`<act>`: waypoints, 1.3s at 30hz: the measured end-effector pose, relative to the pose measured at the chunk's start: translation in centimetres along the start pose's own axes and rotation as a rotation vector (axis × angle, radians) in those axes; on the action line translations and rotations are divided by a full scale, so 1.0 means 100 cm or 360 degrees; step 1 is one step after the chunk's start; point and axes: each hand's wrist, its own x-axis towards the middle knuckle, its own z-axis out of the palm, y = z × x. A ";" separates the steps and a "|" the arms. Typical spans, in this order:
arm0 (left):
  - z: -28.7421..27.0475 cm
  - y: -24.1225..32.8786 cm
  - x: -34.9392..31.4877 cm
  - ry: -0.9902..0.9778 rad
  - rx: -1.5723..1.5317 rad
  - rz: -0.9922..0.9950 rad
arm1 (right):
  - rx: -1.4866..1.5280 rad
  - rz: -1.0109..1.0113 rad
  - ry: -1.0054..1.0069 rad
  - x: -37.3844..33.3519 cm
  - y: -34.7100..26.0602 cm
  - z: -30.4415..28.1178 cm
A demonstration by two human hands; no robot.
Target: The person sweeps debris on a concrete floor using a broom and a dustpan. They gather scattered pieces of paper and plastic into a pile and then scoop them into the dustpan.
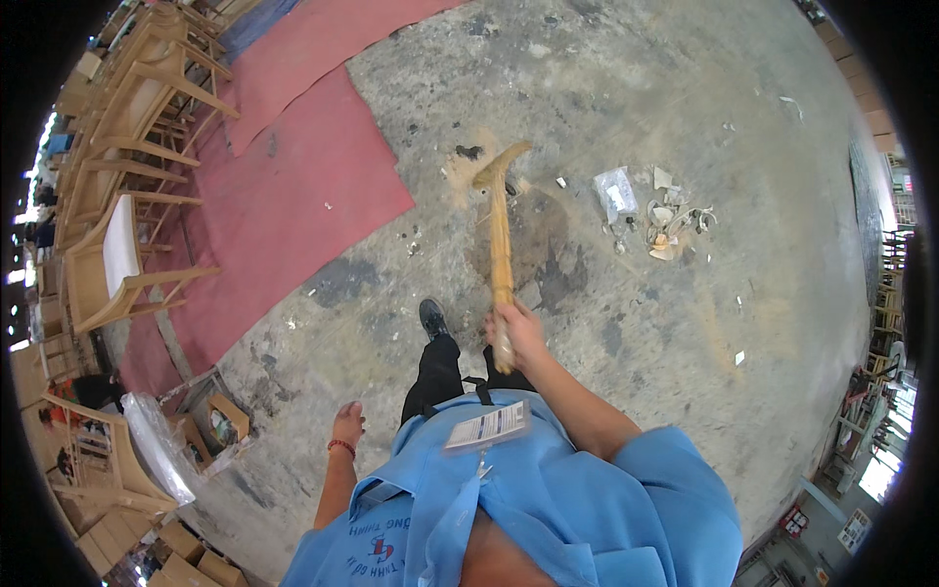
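My right hand [520, 336] is wrapped round the upper end of a straw broom [501, 240]. Its long yellow-brown handle slants away from me, and the curved brown head is at the far end, by the concrete floor. Dark bits and pale dust lie beside that head. My left hand [349, 425] hangs low at my left side, holding nothing, with its fingers loosely apart. A red bracelet [341, 447] circles that wrist.
Right of the broom lie a clear plastic bag [615, 194] and a heap of scraps [671, 220]. Red matting [293, 215] covers the floor to the left, beside wooden chairs [122, 249]. Nearer left sits an open box-like holder [210, 426]. Small white scraps dot the concrete.
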 end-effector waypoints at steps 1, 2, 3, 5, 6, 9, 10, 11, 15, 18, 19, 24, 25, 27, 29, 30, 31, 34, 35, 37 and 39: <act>-0.002 0.003 0.009 -0.0027 0.0010 -0.0010 | -0.0072 0.0048 0.0039 -0.017 -0.006 -0.007; -0.005 0.007 0.017 -0.0054 0.0022 -0.0022 | -0.0195 0.0053 0.0056 -0.034 -0.013 -0.013; -0.010 0.011 0.026 -0.0081 0.0034 -0.0032 | -0.0301 0.0073 0.0078 -0.050 -0.018 -0.019; -0.024 0.023 0.046 -0.0150 0.0142 0.0043 | -0.0498 0.0087 0.0198 -0.077 -0.020 -0.025; -0.031 0.029 0.055 -0.0182 0.0194 0.0080 | -0.0722 0.0124 0.0267 -0.085 -0.019 -0.026; -0.048 0.046 0.073 -0.0130 0.0131 0.0091 | -0.1278 0.0132 0.0287 -0.095 -0.012 -0.024; -0.054 0.050 0.077 -0.0079 0.0095 0.0131 | -0.1457 0.0128 0.0261 -0.094 -0.010 -0.023; -0.059 0.053 0.080 -0.0021 0.0053 0.0145 | -0.1632 0.0138 0.0235 -0.092 -0.008 -0.021; -0.076 0.057 0.083 0.0017 0.0030 0.0139 | -0.2030 0.0160 0.0054 -0.069 -0.005 -0.013; -0.079 0.049 0.087 0.0023 -0.0051 0.0073 | -0.2232 0.0156 -0.0096 -0.036 -0.009 -0.009; -0.079 0.046 0.089 0.0015 -0.0050 0.0072 | -0.2300 0.0183 -0.0061 -0.020 -0.013 -0.009; -0.070 0.033 0.086 0.0051 -0.0107 0.0045 | -0.2819 0.0008 -0.0079 0.074 -0.065 -0.013; -0.066 0.030 0.082 0.0084 -0.0132 0.0042 | -0.2880 -0.0027 -0.0064 0.092 -0.079 -0.014; -0.056 0.025 0.071 0.0167 -0.0200 0.0020 | -0.3012 -0.0083 -0.0046 0.124 -0.105 -0.016; -0.043 0.020 0.056 0.0222 -0.0254 -0.0053 | -0.3137 -0.0114 -0.0063 0.149 -0.131 -0.020; -0.035 0.018 0.048 0.0262 -0.0272 -0.0093 | -0.3228 -0.0183 -0.0049 0.161 -0.142 -0.022; -0.023 0.016 0.039 0.0261 -0.0325 -0.0127 | -0.3286 -0.0250 -0.0060 0.174 -0.151 -0.025; 0.009 0.022 0.015 0.0254 -0.0392 -0.0205 | -0.3310 -0.0310 0.0007 0.204 -0.177 -0.033; 0.019 0.026 0.007 0.0233 -0.0391 -0.0215 | -0.3319 -0.0253 0.0081 0.210 -0.184 -0.035; 0.036 0.035 -0.004 0.0227 -0.0411 -0.0224 | -0.3303 -0.0367 -0.0035 0.216 -0.200 -0.037; 0.044 0.045 -0.009 0.0230 -0.0412 -0.0203 | -0.3304 -0.0369 -0.0061 0.213 -0.213 -0.038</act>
